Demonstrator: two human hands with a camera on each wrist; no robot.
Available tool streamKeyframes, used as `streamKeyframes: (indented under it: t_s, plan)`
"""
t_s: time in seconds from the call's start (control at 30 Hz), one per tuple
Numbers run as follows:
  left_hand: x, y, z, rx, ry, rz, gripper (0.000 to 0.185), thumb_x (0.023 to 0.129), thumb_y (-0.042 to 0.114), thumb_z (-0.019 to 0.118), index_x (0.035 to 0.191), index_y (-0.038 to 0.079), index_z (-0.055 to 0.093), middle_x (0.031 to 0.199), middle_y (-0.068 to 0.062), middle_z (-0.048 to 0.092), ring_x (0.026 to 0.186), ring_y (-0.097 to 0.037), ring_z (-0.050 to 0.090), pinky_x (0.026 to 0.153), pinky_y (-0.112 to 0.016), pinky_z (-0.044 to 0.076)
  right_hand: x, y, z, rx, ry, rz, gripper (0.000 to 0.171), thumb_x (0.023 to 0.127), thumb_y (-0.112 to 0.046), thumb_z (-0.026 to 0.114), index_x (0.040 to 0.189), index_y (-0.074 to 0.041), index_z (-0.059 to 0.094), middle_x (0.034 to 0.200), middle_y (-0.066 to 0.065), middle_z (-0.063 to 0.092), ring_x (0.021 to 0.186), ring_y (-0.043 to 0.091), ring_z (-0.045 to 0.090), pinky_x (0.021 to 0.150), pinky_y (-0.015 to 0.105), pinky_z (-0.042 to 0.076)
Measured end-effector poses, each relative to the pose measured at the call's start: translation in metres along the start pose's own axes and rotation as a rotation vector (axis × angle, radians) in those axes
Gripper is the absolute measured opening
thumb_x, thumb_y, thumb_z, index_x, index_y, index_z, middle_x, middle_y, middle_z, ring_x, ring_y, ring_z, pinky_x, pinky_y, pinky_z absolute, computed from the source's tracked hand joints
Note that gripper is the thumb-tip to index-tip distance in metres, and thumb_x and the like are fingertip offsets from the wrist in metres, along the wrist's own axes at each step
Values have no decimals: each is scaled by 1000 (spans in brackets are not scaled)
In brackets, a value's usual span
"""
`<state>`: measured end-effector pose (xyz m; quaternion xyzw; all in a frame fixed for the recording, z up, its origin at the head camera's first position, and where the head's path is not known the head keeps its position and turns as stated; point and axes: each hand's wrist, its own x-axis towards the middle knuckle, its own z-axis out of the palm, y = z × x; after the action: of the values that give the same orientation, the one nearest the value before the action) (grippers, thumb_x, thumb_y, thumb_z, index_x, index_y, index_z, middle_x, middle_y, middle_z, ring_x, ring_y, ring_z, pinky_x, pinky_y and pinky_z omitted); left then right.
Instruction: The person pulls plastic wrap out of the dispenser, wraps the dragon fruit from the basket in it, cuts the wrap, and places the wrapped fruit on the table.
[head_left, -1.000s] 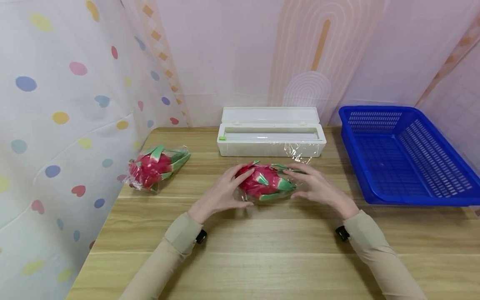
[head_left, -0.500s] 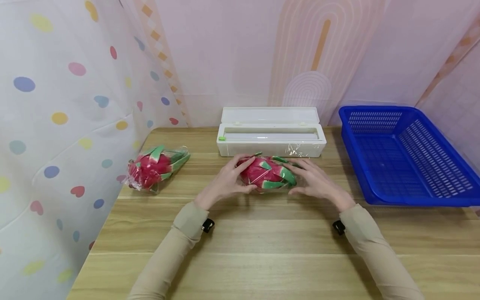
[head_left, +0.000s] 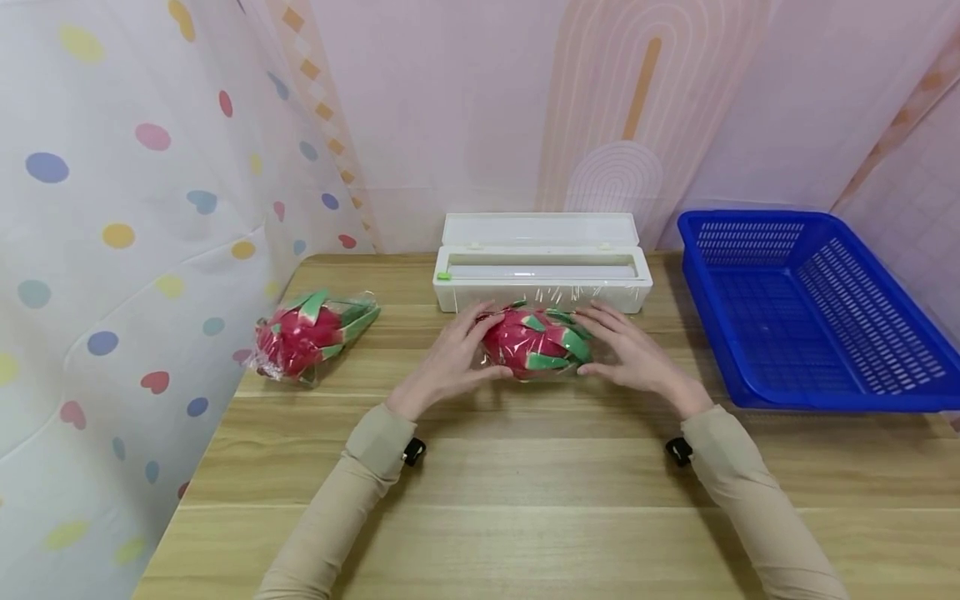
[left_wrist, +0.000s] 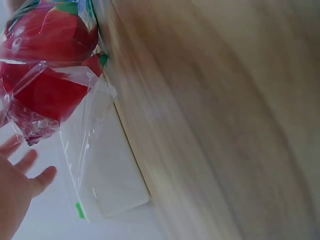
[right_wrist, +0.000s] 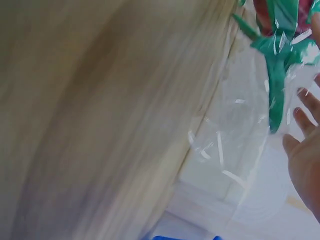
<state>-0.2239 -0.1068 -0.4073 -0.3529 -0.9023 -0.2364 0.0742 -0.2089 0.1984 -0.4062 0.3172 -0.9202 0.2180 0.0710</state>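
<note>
Both hands are rolling the dragon fruit (head_left: 534, 345) farther up the wooden bench (head_left: 525, 500), now just before the white film box (head_left: 542, 271). Left hand (head_left: 450, 358) and right hand (head_left: 633, 357) are cupping its ends, fingers relaxed, clear crinkly film clinging round the red, green-scaled fruit.

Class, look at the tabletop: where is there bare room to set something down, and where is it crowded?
Free: the near table between the sleeves, and inside the blue basket. Crowded: the dragon fruit between both hands, against the white dispenser.

Bright, even light; head view sharp, edges bowed; both wrist views motion-blurred; film glints.
</note>
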Motion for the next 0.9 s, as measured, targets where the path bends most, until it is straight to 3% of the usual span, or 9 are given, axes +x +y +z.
streamKeyframes:
  t_s: [0.1,0.27,0.5,0.67,0.9]
  plan:
    - [-1,1,1,66,6,14,85,81,56,66,145,8,37,149,-12,30,140,-31,27,115,-50,32,2,-7,0,-32,24,-34,77,78,-33,77,143,-9,42,148,13,41,138,37,34,111,55,34]
    - [1,2,1,71,-2,-21,83,86,51,64,148,7,31,146,-11,37,136,-27,33,112,-45,37,5,-14,1,-51,-11,-9,73,80,-36,75,142,-11,44,139,15,51,127,34,49,103,52,44]
    - [7,2,1,24,-7,-77,72,91,50,56,146,11,33,147,-11,39,137,-28,35,112,-46,37,12,-10,4,-27,-58,74,72,85,-36,70,145,-12,39,137,18,53,125,35,50,101,54,45]
    - [12,-1,3,-1,-17,-96,61,97,50,43,145,13,36,149,-12,38,138,-30,34,114,-49,33,20,-6,4,19,-85,101,71,88,-36,66,147,-12,36,136,21,53,125,36,50,102,54,44]
    - [17,-6,6,-43,-48,-153,73,96,64,25,147,13,32,152,-12,34,141,-30,30,116,-50,30,29,0,5,100,-128,143,70,89,-36,65,148,-12,34,141,22,47,131,38,45,107,56,39]
